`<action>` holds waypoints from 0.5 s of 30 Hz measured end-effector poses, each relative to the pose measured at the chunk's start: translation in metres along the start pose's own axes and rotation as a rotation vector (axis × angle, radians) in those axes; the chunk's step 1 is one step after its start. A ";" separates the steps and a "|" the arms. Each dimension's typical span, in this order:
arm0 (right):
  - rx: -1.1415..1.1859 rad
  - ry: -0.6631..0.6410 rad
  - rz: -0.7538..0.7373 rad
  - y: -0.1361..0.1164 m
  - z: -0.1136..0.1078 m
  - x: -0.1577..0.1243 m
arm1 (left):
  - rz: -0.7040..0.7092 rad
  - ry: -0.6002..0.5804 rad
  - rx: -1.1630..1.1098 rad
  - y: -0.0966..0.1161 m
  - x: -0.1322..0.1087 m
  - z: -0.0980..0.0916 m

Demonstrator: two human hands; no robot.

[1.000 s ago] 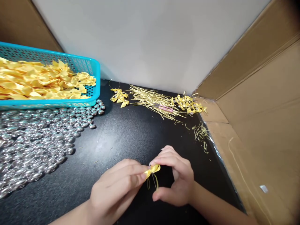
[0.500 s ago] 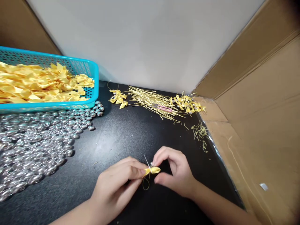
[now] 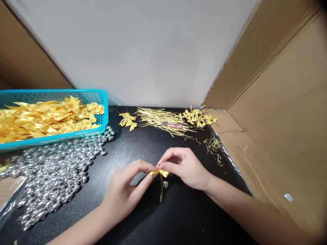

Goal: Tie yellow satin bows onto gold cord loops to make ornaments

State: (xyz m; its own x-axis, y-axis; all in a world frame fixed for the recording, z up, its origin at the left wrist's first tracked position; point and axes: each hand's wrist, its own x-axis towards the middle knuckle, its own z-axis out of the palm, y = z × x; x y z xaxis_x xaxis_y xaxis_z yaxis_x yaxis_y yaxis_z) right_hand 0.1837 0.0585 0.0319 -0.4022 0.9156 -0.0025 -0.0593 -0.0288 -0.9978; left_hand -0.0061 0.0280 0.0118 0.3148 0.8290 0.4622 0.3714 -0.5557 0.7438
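Head view: we have a yellow bow [image 3: 164, 173] between our hands, above the near middle of the black table [image 3: 122, 149]. Our left hand [image 3: 125, 187] pinches its left end; our right hand [image 3: 190, 170] has thumb and forefinger closed at its far edge, on ribbon or thread we cannot tell. A thin cord [image 3: 161, 194] dangles nearward, a silver bead [image 3: 165, 184] beside it. Gold strips [image 3: 152, 115] lie far off, a blue basket [image 3: 106, 117] far left.

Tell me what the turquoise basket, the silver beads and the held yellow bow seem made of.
Turquoise basket: likely moulded plastic with a slight gloss, judging by its thin walls and regular cut-outs.
Silver beads: mirror-bright finish with sharp highlights; metal or metal-coated plastic, I can't tell which.
Yellow bow: probably satin ribbon, given its soft folds and smooth sheen.
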 end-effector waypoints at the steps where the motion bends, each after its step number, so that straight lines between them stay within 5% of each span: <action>1: -0.038 0.015 -0.065 -0.006 -0.001 0.007 | -0.027 0.031 0.006 0.001 0.007 -0.002; 7: -0.117 0.104 -0.385 -0.038 -0.005 0.049 | -0.094 0.134 -0.096 0.006 0.059 -0.019; 15: 0.055 0.218 -0.495 -0.075 -0.021 0.067 | -0.007 0.034 0.083 0.009 0.083 -0.029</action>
State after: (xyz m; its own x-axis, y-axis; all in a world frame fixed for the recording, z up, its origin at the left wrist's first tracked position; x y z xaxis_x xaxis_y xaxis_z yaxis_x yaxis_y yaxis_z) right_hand 0.1801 0.1303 0.1053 -0.1155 0.8870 0.4471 -0.2438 0.4110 -0.8784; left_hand -0.0016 0.0937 0.0708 0.2826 0.8336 0.4746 0.4450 -0.5523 0.7050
